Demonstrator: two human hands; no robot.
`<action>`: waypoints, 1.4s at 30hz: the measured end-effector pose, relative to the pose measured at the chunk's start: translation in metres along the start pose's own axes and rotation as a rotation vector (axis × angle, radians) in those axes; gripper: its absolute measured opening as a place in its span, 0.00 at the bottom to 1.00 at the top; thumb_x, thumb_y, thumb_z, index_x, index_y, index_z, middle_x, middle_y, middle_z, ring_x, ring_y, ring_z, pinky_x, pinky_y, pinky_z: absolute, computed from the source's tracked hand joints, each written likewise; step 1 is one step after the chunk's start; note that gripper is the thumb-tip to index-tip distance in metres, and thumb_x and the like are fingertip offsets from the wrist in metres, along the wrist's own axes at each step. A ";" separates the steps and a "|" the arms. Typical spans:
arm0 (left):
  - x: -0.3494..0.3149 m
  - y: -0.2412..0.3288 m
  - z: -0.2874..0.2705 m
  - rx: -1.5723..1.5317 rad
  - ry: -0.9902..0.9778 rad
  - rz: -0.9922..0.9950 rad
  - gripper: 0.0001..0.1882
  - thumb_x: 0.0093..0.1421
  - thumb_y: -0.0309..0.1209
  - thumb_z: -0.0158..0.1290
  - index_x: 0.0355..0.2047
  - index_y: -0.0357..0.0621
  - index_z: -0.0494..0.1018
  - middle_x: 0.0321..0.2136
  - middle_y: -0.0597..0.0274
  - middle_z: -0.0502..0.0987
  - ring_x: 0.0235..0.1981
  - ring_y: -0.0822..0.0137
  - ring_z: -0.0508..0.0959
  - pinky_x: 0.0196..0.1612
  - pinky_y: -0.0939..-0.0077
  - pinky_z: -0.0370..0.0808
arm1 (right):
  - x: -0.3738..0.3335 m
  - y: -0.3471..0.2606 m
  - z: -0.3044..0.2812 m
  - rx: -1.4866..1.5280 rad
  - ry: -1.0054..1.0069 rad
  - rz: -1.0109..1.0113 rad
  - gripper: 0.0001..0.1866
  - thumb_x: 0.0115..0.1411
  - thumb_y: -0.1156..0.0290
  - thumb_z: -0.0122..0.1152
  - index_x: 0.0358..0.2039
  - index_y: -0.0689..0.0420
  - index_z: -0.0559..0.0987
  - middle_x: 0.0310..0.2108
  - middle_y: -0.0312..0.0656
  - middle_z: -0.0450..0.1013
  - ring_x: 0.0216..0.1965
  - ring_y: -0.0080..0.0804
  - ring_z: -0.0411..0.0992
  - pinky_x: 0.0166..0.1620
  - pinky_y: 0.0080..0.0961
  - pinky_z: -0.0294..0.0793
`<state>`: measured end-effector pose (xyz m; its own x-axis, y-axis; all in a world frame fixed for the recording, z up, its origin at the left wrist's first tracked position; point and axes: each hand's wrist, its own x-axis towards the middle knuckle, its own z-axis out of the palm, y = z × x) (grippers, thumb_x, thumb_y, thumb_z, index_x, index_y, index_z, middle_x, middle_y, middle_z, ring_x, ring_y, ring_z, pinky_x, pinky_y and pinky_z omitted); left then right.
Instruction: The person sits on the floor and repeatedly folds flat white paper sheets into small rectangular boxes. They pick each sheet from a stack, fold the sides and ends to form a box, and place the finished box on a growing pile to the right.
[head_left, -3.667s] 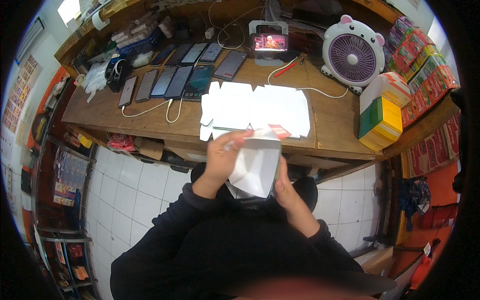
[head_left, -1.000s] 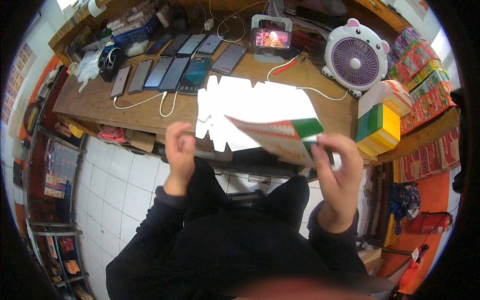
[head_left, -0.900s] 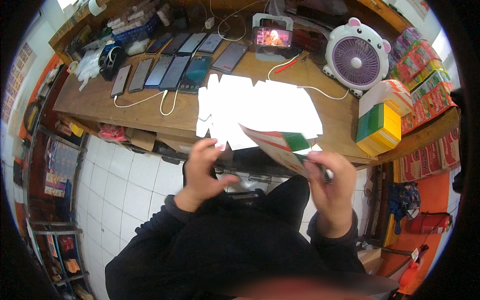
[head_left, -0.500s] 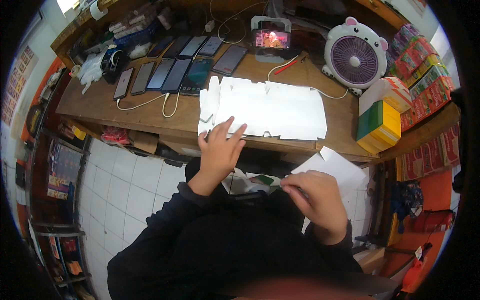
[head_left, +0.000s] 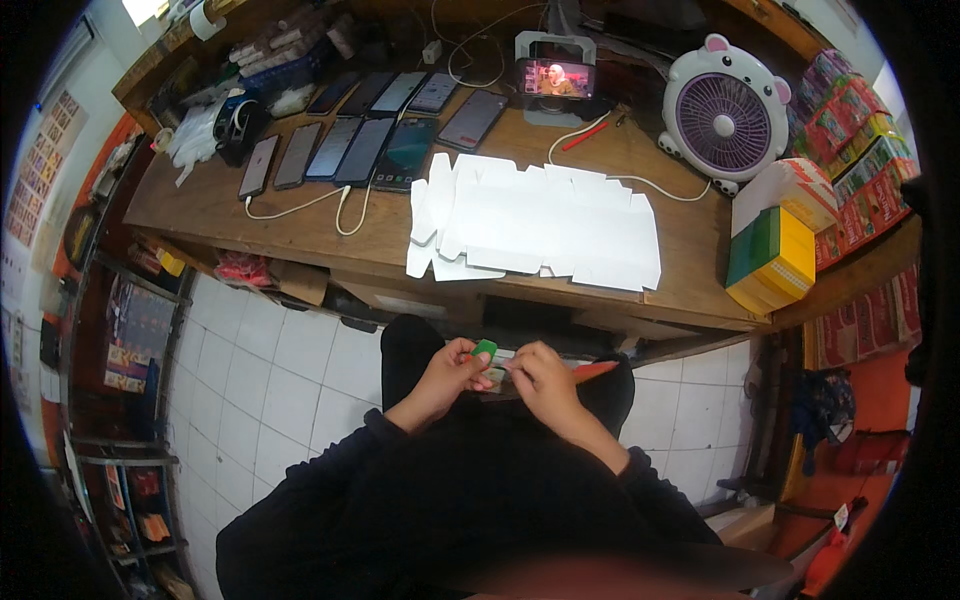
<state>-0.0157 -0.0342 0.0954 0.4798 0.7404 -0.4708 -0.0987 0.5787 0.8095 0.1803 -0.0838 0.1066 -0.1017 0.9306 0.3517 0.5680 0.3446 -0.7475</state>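
My left hand point(head_left: 440, 382) is closed over my lap, its thumb and fingers gripping a small green card-like piece point(head_left: 485, 350). Close beside it, my right hand point(head_left: 545, 383) is in a pinch; what its fingertips hold is too small to make out. An orange pointed piece point(head_left: 597, 371) sticks out past the right hand, and I cannot tell whether it joins the green piece. On the desk just beyond my hands lie white flattened cartons point(head_left: 550, 220), overlapping, with notched flaps along their edges.
Several phones point(head_left: 365, 150) lie at the desk's left, some with white cables. A propped phone point(head_left: 556, 78) shows a picture. A bear-shaped fan point(head_left: 725, 115) stands at right, behind a yellow and green box point(head_left: 775, 262). A red pen point(head_left: 584, 137) lies near the cartons.
My left hand has left the cartons and come down to my lap, taking hold of the green piece. My right hand no longer has the white sheet and has moved left. The carton pile looks rearranged.
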 end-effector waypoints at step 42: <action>0.018 -0.007 -0.040 1.258 -0.209 0.322 0.19 0.65 0.39 0.56 0.48 0.38 0.74 0.41 0.61 0.78 0.38 0.70 0.76 0.44 0.77 0.72 | -0.003 0.058 0.012 0.314 0.001 0.293 0.13 0.64 0.72 0.54 0.50 0.54 0.73 0.35 0.43 0.70 0.40 0.36 0.69 0.46 0.31 0.68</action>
<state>-0.0408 -0.0113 0.0670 0.7237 0.6523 -0.2255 0.5864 -0.4089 0.6992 0.2036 -0.0650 0.0550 0.0278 0.9947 0.0990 0.2967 0.0864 -0.9511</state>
